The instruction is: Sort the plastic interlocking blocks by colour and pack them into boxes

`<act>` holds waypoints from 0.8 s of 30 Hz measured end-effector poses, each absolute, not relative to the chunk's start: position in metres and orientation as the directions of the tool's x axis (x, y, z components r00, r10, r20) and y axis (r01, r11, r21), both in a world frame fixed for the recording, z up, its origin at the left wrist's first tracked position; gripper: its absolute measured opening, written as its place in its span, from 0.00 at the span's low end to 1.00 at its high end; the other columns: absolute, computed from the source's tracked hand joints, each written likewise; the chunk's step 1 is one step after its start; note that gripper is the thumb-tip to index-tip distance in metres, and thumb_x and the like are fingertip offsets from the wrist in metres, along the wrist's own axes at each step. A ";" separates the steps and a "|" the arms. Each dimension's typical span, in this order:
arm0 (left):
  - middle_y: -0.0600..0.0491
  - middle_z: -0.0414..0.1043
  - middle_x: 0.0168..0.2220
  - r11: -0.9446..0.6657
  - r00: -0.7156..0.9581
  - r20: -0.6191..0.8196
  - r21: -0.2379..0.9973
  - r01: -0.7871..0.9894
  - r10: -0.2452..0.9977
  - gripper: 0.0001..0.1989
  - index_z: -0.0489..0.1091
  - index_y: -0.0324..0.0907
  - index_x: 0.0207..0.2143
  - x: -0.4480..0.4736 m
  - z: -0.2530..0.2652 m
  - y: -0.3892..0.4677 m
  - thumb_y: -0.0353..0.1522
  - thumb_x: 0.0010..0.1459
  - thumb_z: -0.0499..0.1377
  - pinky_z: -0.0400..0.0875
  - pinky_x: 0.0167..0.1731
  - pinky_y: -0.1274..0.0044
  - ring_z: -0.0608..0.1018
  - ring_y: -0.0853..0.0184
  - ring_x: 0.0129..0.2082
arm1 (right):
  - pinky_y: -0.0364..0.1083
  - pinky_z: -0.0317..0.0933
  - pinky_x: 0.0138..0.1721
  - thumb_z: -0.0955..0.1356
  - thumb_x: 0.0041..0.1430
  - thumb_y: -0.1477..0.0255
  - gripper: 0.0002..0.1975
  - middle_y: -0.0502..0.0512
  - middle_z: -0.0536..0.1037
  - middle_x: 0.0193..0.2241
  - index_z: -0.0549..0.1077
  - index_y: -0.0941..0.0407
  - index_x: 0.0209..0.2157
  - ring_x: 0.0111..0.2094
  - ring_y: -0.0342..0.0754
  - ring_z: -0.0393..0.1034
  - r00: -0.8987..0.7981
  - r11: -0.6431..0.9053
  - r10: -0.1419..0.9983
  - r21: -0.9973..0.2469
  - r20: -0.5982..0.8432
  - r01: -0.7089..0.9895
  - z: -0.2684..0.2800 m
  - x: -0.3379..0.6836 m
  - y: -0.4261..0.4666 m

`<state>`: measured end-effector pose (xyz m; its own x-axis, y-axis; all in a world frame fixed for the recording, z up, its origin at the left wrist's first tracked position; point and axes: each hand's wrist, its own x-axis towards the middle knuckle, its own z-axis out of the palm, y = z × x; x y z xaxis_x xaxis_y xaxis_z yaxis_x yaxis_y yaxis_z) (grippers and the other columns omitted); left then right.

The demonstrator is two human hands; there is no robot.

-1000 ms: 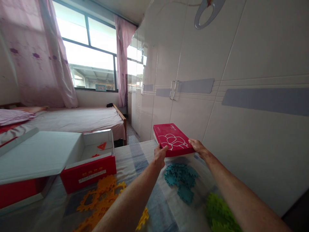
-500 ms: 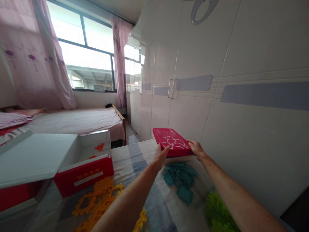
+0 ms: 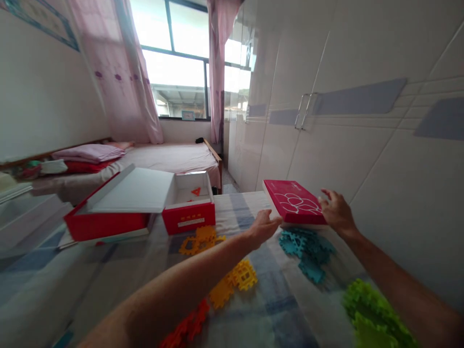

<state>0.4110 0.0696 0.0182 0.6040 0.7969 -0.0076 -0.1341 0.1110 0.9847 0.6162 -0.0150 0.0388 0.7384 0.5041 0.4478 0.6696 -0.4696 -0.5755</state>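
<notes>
A flat crimson box (image 3: 295, 200) with white flower outlines on its lid lies on the cloth-covered surface (image 3: 264, 275) by the wardrobe. At its near left corner is my left hand (image 3: 265, 226), fingers stretched out and holding nothing. My right hand (image 3: 337, 210) is raised at the box's right edge with its fingers apart; whether it still brushes the lid I cannot tell. Just in front of the box lies a pile of teal toothed plastic pieces (image 3: 308, 251). Lime green pieces (image 3: 373, 314) sit beneath my right forearm.
Yellow pieces (image 3: 244, 274), orange pieces (image 3: 197, 241) and red pieces (image 3: 186, 326) lie around my left forearm. Further left stand an open red-and-white box (image 3: 188, 217) with small red pieces inside and a tilted white-lined lid (image 3: 134, 191). The wardrobe (image 3: 391, 183) borders the right side.
Both hands have let go of the crimson box and spread apart, and it now rests on the surface. My view has turned left, bringing more of the bed and the left side into sight.
</notes>
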 end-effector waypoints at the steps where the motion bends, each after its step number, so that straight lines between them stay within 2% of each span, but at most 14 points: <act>1: 0.48 0.74 0.35 0.094 0.592 -0.004 0.988 -0.120 0.806 0.11 0.73 0.38 0.31 0.388 0.023 0.070 0.27 0.40 0.65 0.65 0.44 0.72 0.72 0.56 0.44 | 0.50 0.53 0.53 0.59 0.57 0.69 0.23 0.62 0.66 0.52 0.64 0.59 0.54 0.53 0.54 0.60 0.666 -0.388 0.568 -0.557 0.484 0.735 0.044 0.596 -0.018; 4: 0.48 0.73 0.41 -0.004 0.581 0.051 0.997 -0.083 0.813 0.10 0.75 0.40 0.30 0.310 0.030 0.076 0.26 0.41 0.65 0.60 0.50 0.74 0.69 0.58 0.49 | 0.51 0.56 0.52 0.61 0.56 0.63 0.23 0.59 0.66 0.52 0.64 0.55 0.53 0.50 0.54 0.63 0.436 -0.126 0.777 -0.566 0.454 0.815 0.047 0.528 -0.029; 5: 0.49 0.72 0.43 -0.104 0.574 0.110 0.994 -0.043 0.811 0.10 0.75 0.41 0.31 0.283 0.029 0.080 0.27 0.42 0.64 0.60 0.51 0.74 0.69 0.59 0.49 | 0.51 0.55 0.53 0.61 0.55 0.61 0.25 0.58 0.66 0.53 0.64 0.54 0.54 0.51 0.54 0.62 0.369 -0.074 0.836 -0.581 0.407 0.810 0.043 0.506 -0.033; 9: 0.49 0.73 0.40 -0.326 0.512 0.218 0.936 0.130 0.831 0.10 0.76 0.42 0.32 0.195 0.006 0.093 0.31 0.44 0.63 0.63 0.49 0.73 0.72 0.59 0.43 | 0.53 0.46 0.59 0.64 0.53 0.57 0.32 0.58 0.61 0.57 0.60 0.55 0.57 0.58 0.54 0.52 0.179 -0.021 0.961 -0.591 0.212 0.807 0.006 0.439 -0.034; 11: 0.49 0.73 0.40 -0.367 0.478 0.220 0.899 0.238 0.850 0.11 0.75 0.43 0.34 0.167 -0.012 0.095 0.34 0.46 0.62 0.64 0.49 0.71 0.73 0.59 0.43 | 0.54 0.44 0.59 0.64 0.52 0.55 0.35 0.60 0.58 0.59 0.58 0.57 0.58 0.60 0.55 0.50 0.160 -0.059 0.980 -0.590 0.120 0.806 -0.013 0.420 -0.027; 15: 0.46 0.70 0.49 -0.445 0.463 0.250 0.811 0.379 0.850 0.14 0.74 0.42 0.40 0.146 -0.041 0.089 0.35 0.50 0.58 0.60 0.53 0.67 0.70 0.56 0.50 | 0.56 0.44 0.58 0.64 0.52 0.54 0.38 0.63 0.55 0.60 0.55 0.59 0.60 0.60 0.57 0.48 0.172 -0.123 0.985 -0.565 0.033 0.816 -0.028 0.394 0.000; 20: 0.44 0.64 0.55 -0.562 0.497 0.336 0.708 0.426 0.800 0.19 0.70 0.39 0.48 0.149 -0.057 0.081 0.35 0.54 0.54 0.55 0.57 0.65 0.62 0.56 0.57 | 0.57 0.44 0.57 0.64 0.50 0.51 0.41 0.65 0.55 0.59 0.54 0.60 0.60 0.60 0.59 0.47 0.234 -0.192 0.972 -0.510 0.020 0.838 -0.023 0.366 0.039; 24: 0.45 0.63 0.55 -0.580 0.545 0.311 0.688 0.437 0.779 0.20 0.68 0.41 0.50 0.148 -0.060 0.080 0.35 0.55 0.53 0.54 0.58 0.65 0.63 0.57 0.57 | 0.57 0.48 0.53 0.65 0.48 0.49 0.38 0.60 0.63 0.55 0.59 0.53 0.57 0.55 0.59 0.55 0.194 -0.125 0.976 -0.468 0.102 0.875 -0.026 0.347 0.059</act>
